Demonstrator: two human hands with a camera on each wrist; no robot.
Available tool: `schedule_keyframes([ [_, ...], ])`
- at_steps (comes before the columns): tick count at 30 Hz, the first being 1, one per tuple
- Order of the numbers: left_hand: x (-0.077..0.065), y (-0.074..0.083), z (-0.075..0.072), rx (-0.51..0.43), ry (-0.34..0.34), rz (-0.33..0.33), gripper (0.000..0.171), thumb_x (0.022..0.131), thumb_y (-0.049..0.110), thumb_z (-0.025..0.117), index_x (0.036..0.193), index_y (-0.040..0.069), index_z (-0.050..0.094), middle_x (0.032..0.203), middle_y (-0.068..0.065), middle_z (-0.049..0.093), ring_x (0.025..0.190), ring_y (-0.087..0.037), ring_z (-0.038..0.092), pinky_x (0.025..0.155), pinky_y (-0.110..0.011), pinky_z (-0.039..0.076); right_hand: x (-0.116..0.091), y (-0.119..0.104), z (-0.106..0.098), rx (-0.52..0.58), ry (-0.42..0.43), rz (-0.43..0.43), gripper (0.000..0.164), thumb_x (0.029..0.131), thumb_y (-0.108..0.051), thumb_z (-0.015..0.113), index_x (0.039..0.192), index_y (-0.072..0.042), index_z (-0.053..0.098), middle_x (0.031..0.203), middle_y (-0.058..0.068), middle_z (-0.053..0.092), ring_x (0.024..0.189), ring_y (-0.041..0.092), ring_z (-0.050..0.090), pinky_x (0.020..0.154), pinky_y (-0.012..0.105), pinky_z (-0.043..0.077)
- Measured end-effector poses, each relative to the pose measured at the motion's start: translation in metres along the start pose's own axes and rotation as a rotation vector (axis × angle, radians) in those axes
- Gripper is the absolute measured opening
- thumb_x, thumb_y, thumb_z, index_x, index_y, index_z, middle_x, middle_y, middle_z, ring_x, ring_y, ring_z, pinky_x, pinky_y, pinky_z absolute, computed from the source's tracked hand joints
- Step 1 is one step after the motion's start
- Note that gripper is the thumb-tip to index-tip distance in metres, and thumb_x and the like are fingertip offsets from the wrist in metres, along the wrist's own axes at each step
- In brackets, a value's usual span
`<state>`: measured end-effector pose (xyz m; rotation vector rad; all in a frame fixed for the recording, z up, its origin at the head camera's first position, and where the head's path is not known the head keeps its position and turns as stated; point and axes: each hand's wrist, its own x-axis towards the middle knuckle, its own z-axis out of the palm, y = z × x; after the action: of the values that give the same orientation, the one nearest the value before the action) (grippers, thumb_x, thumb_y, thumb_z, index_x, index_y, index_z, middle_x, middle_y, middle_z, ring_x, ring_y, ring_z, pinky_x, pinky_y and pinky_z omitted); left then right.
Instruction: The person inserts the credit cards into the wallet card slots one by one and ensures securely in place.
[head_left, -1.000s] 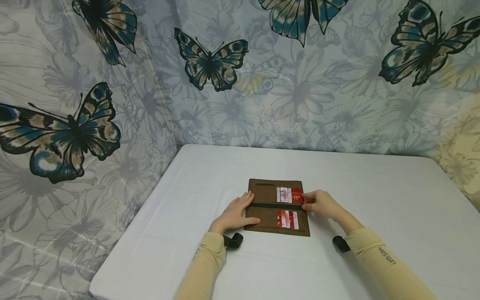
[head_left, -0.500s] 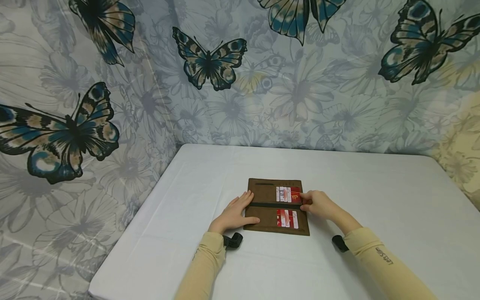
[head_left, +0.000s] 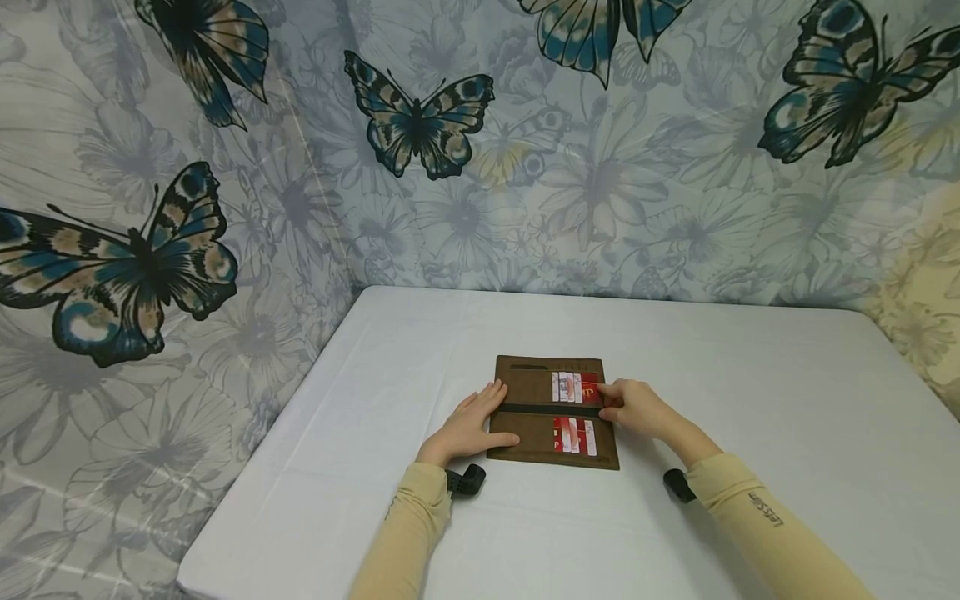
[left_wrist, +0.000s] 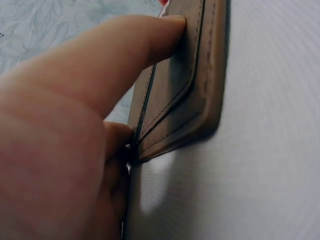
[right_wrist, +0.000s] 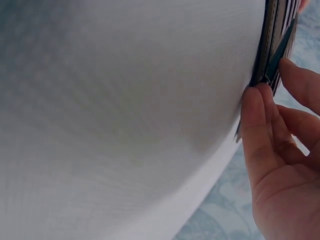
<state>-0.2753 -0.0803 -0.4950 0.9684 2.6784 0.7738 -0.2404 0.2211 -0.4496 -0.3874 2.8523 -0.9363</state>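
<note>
An opened brown wallet (head_left: 528, 452) lies flat on the white table, with card slots on both halves. My left hand (head_left: 461, 429) rests on its left edge, fingers spread over the upper half and thumb on the lower. In the left wrist view the thumb (left_wrist: 135, 45) lies along the stitched leather. At the wallet's right edge my right hand (head_left: 645, 408) pinches a red card (head_left: 590, 387) in the upper half's slots. The right wrist view shows curled fingertips (right_wrist: 255, 107) at the edge. How much of the card is hidden under the fingers cannot be told.
White and red cards (head_left: 574, 436) sit in the lower slots, and white-edged cards (head_left: 562, 387) in the upper ones. A dark band (head_left: 551, 409) runs along the fold. The white table (head_left: 705, 350) meets a butterfly-patterned backdrop (head_left: 600, 208) at its back edge.
The red card has slid slightly left, deeper into its slot, with my right hand following it. My left hand has stayed in place on the wallet.
</note>
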Motion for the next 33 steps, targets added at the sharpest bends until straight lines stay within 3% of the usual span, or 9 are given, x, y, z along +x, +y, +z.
schedule_keyframes([
  [13,-0.0004,-0.0006,-0.0005,-0.007,-0.001,-0.002,0.091,0.083,0.055,0.06,0.149,0.009,0.017,0.154,-0.004,0.009,0.139,-0.014,0.005,0.111,-0.033,0.004,0.0025,0.0031,0.0021,0.008,-0.01,-0.063,0.052,0.083,-0.007,0.069,0.125,0.016,0.048,0.093,0.013,0.056,0.073,0.019,0.046,0.06,0.029,0.041],
  [33,0.0004,0.0016,-0.0024,-0.003,-0.014,-0.016,0.09,0.083,0.053,0.06,0.149,0.01,0.016,0.154,-0.002,0.007,0.139,-0.012,0.004,0.111,-0.032,0.003,0.0061,0.0031,0.0048,0.021,-0.048,-0.033,0.059,0.082,-0.009,0.07,0.131,0.011,0.043,0.085,0.01,0.047,0.07,0.019,0.04,0.059,0.03,0.036],
])
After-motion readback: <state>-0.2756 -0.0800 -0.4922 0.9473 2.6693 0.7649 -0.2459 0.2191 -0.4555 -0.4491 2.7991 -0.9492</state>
